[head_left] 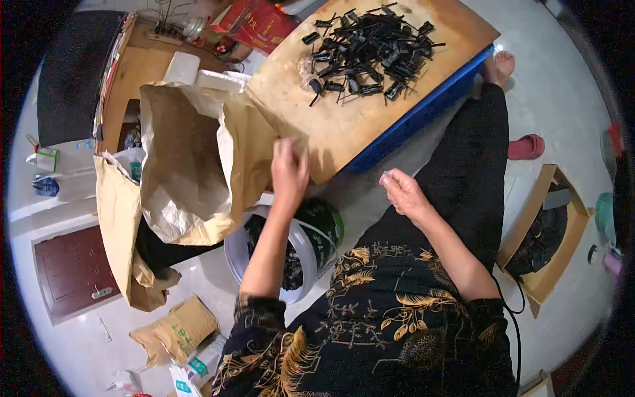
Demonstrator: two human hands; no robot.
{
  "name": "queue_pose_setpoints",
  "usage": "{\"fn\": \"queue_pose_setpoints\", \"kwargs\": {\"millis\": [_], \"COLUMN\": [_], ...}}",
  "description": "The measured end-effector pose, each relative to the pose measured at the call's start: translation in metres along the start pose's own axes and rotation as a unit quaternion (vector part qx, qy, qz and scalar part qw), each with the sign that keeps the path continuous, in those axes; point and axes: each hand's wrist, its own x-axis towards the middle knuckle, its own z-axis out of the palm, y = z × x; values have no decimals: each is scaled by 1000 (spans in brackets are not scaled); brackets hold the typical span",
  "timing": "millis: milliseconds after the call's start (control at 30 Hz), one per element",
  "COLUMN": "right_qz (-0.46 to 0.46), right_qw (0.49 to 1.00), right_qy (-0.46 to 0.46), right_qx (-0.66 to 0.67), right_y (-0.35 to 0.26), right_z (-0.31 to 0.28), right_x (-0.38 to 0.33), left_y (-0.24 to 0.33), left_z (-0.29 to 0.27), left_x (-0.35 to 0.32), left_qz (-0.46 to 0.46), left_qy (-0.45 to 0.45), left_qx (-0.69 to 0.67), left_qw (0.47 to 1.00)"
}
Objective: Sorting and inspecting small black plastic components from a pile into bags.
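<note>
My left hand (290,173) hovers at the near left corner of the wooden board (291,99), beside the open brown paper sack (250,142). Motion smears its fingers, so I cannot tell what, if anything, they hold. Over my lap, my right hand (407,194) is closed in a pinch. A pale glint shows at its fingertips, too small to name. Small black plastic parts with thin stems (374,53) lie heaped on the far half of the board. Below my left forearm stands a white-rimmed bucket (233,258) with black pieces inside.
A cardboard box (574,248) of black parts sits on the floor to the right, near a red slipper (526,147). The board rests on a blue base (410,119). At lower left lies a filled brown bag (177,331). A red box (258,26) is behind the sack.
</note>
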Motion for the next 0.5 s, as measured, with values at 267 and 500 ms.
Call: {"fn": "queue_pose_setpoints", "kwargs": {"millis": [267, 500], "right_qz": [-4, -11], "right_qw": [1000, 1000], "right_qy": [24, 23], "right_qx": [-2, -2], "right_y": [-7, -5], "right_z": [-2, -1], "right_x": [-4, -4], "left_y": [-8, -34], "left_z": [70, 54], "left_x": [129, 111], "left_qz": [-58, -90], "left_qy": [-9, -54], "left_qx": [-15, 11], "left_qw": [998, 994]}}
